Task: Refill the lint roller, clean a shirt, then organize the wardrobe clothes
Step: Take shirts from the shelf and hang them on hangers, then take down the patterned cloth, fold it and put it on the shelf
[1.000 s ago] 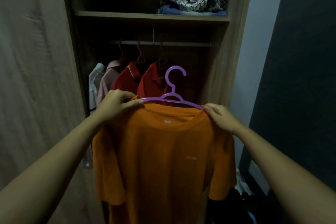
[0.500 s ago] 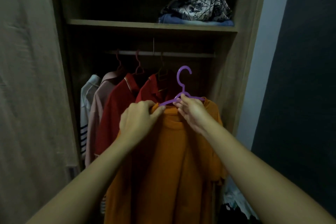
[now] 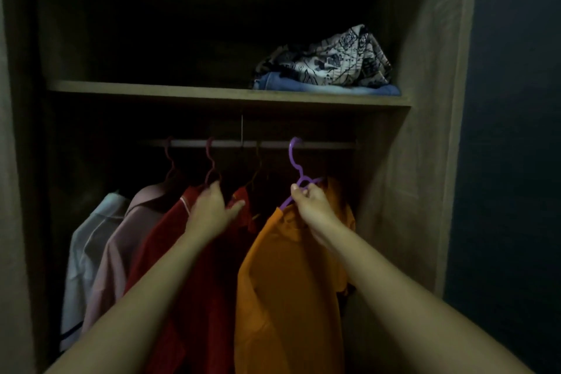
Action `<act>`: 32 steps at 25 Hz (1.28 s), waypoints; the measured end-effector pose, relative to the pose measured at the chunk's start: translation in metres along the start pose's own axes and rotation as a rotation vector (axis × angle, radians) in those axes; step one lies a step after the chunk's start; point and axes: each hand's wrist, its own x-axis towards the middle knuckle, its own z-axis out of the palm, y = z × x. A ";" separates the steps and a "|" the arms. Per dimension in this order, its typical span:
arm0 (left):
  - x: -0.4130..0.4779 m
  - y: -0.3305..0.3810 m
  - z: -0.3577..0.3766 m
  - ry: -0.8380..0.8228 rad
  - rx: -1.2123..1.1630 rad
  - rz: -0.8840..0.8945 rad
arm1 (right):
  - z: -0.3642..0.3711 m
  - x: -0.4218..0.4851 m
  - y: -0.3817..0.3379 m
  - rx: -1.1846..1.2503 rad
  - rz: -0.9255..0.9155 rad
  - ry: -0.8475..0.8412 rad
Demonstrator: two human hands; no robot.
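An orange T-shirt [image 3: 288, 276] hangs on a purple hanger [image 3: 296, 167] whose hook sits over the wardrobe rail [image 3: 328, 145] at the right end of the row. My right hand [image 3: 311, 203] grips the hanger just under its neck. To the left, my left hand [image 3: 212, 209] rests against the red shirts [image 3: 179, 252], fingers spread on their collars and pressing them leftward. A pink shirt [image 3: 121, 240] and a white shirt [image 3: 88, 249] hang further left on dark red hangers. No lint roller is in view.
A wooden shelf [image 3: 151, 89] runs above the rail, with folded blue clothes and a patterned cloth [image 3: 328, 64] piled at its right end. The wardrobe's right wall [image 3: 394, 206] stands close beside the orange shirt. A dark wall fills the far right.
The orange shirt went from held out in front of me into the wardrobe, and its hook now sits on the rail. My left hand let go of it and moved to the red shirts.
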 end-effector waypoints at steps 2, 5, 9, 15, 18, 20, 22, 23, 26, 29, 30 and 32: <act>0.017 -0.011 0.017 -0.142 0.021 -0.022 | 0.003 0.029 -0.002 -0.055 -0.031 0.049; 0.026 -0.019 0.029 -0.161 0.114 0.103 | 0.008 0.066 -0.011 -0.078 -0.029 0.105; 0.035 -0.027 0.026 -0.164 0.045 0.200 | 0.007 0.094 -0.014 -0.002 0.043 0.112; 0.039 -0.031 0.018 -0.164 0.041 0.259 | 0.007 0.118 0.015 -0.114 0.103 0.053; 0.042 -0.032 0.018 -0.154 0.037 0.267 | 0.005 0.127 0.033 -0.181 0.116 0.078; 0.041 -0.033 0.021 -0.155 0.032 0.273 | 0.007 0.129 0.039 -0.302 0.087 0.099; 0.042 -0.034 0.022 -0.155 0.024 0.272 | 0.014 0.132 0.036 -0.334 0.020 0.111; 0.044 -0.034 0.023 -0.152 0.020 0.283 | 0.016 0.134 0.033 -0.325 -0.003 0.117; 0.044 -0.035 0.024 -0.152 0.024 0.285 | 0.011 0.149 0.025 -0.215 -0.012 0.132; 0.043 -0.032 0.019 -0.160 0.044 0.278 | -0.005 0.169 0.036 -0.189 0.082 0.147; 0.042 -0.031 0.016 -0.186 0.074 0.262 | -0.007 0.170 0.040 -0.187 0.116 0.158; 0.035 -0.022 0.009 -0.197 0.244 0.254 | -0.006 0.160 0.041 -0.242 0.123 0.167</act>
